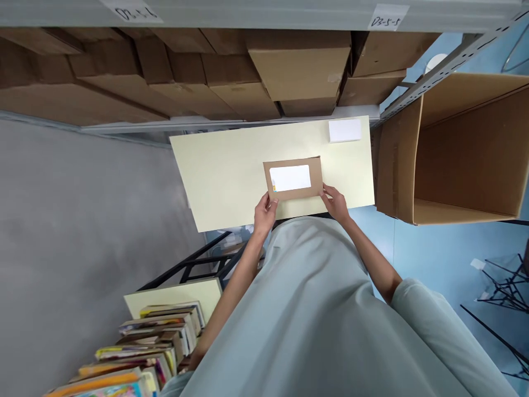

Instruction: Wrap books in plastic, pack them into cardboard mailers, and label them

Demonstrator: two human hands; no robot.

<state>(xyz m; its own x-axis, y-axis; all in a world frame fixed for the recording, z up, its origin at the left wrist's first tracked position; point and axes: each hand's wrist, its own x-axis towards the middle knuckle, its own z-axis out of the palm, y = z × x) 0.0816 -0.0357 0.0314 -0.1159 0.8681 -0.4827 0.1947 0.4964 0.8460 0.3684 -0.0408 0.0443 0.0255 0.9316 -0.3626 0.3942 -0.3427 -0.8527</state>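
Note:
A flat brown cardboard piece [295,195], like a mailer or small box, carries a white label [290,178] with a small coloured mark at its lower left corner. My left hand [265,214] pinches its lower left corner between thumb and fingers. At the lower right corner, my right hand [334,202] grips it the same way. The cardboard piece is over a pale cream tabletop [223,176]; whether it touches the surface I cannot tell. Toward the back right of the tabletop lies a white stack of paper or labels [345,130].
Shelving with a grey beam [264,14] and several brown boxes [301,71] stands beyond the table. To the right is a large open carton [463,165]. Several books [157,336] stand in a row at lower left, near a grey wall [82,220]. Black metal legs [508,286] stand at right.

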